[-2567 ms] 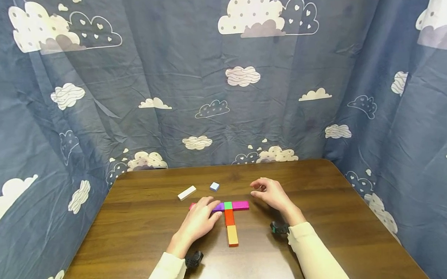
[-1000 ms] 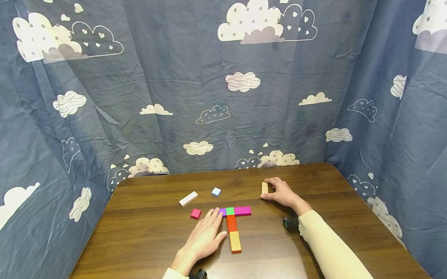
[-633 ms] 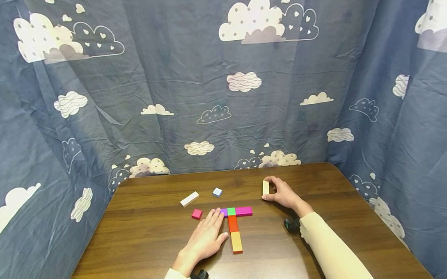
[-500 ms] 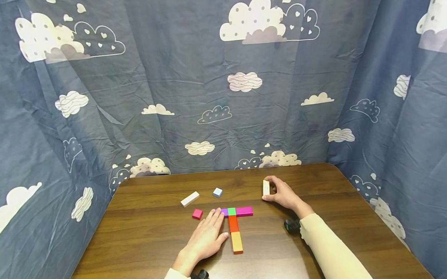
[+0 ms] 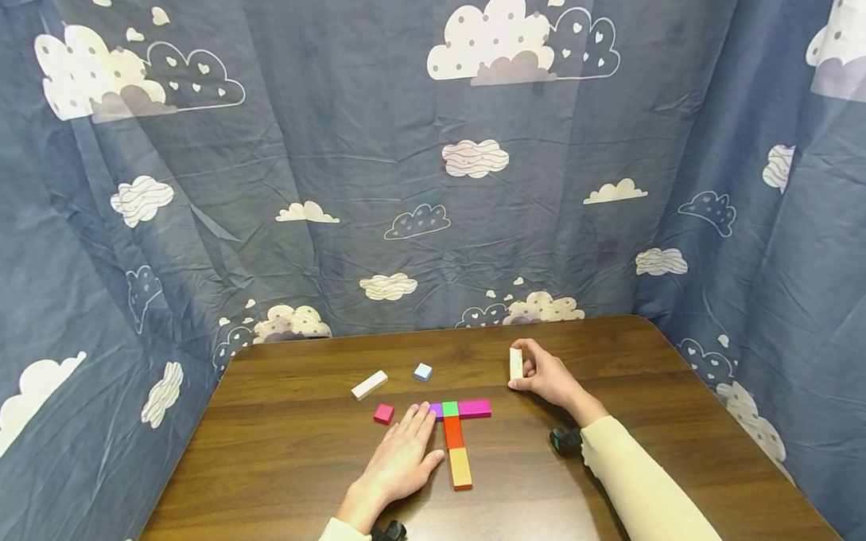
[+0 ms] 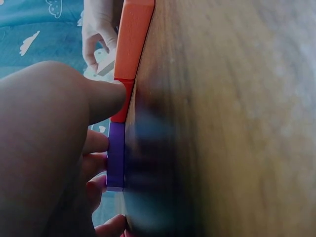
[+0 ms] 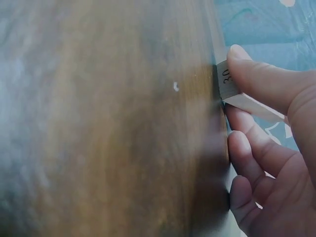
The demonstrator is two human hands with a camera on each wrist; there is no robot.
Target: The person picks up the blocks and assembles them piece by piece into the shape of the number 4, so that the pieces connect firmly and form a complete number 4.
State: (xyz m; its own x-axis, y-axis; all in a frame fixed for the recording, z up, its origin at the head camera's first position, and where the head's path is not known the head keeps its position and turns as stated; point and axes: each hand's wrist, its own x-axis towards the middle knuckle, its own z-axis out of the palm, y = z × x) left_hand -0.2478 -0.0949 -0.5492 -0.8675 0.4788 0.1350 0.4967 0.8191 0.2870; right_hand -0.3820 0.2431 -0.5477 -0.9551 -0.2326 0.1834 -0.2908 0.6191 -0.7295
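My left hand (image 5: 397, 464) lies with fingers extended, its fingertips on the purple block (image 5: 435, 413). In the left wrist view its thumb is beside the red block (image 6: 129, 101). Green (image 5: 450, 409) and magenta (image 5: 474, 409) blocks continue the purple one's row; red and orange (image 5: 460, 467) blocks run toward me from the green one, forming a T. Further right, my right hand (image 5: 551, 384) pinches a whitish block (image 5: 516, 364) between thumb and fingers. Its end, printed "30" in the right wrist view, is near the tabletop; whether it touches I cannot tell.
A white block (image 5: 369, 385), a small light-blue block (image 5: 422, 372) and a small pink-red block (image 5: 384, 414) lie apart on the wooden table (image 5: 282, 467). A blue cloud-print curtain (image 5: 346, 250) hangs behind the table and at its sides.
My left hand has drawn back toward me, uncovering the pink-red block. My right hand, earlier with no block visible, now holds one; that block's visible face went from tan to whitish.
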